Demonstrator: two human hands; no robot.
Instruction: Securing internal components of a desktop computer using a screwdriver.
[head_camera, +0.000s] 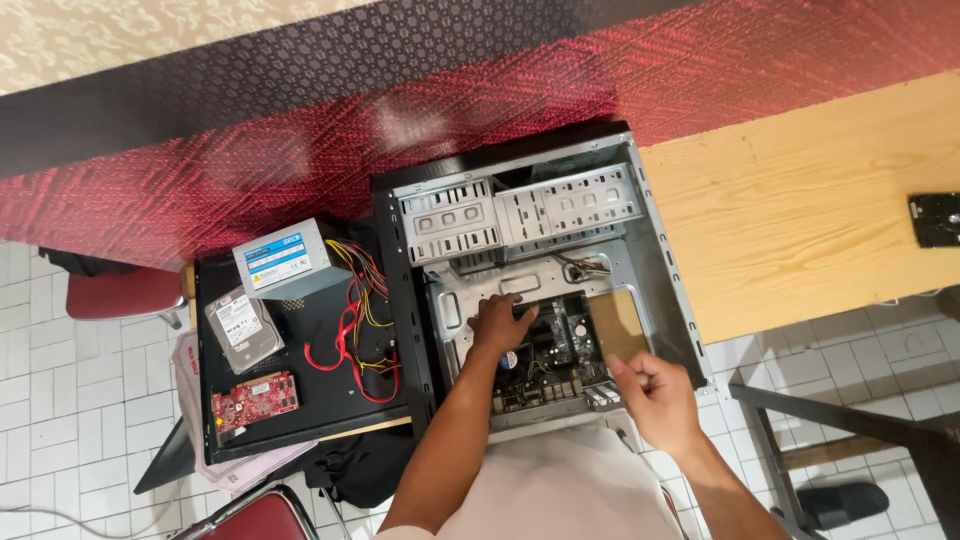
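An open computer case (655, 250) lies on its side, with a motherboard (560, 350) inside. My left hand (500, 322) rests on the motherboard's left part, fingers spread and pressing down. Near the case's lower right edge hovers my right hand (655, 397), fingers curled; whether it pinches something small I cannot tell. Grey drive bays (520, 215) fill the upper part of the case.
Left of the case, a black side panel (330, 400) carries a grey power supply (290, 260) with red and yellow cables, a hard drive (243, 328) and a red expansion card (254, 398). A wooden table (800, 200) stands right, with a dark drive (935, 220) on it. Red chairs sit lower left.
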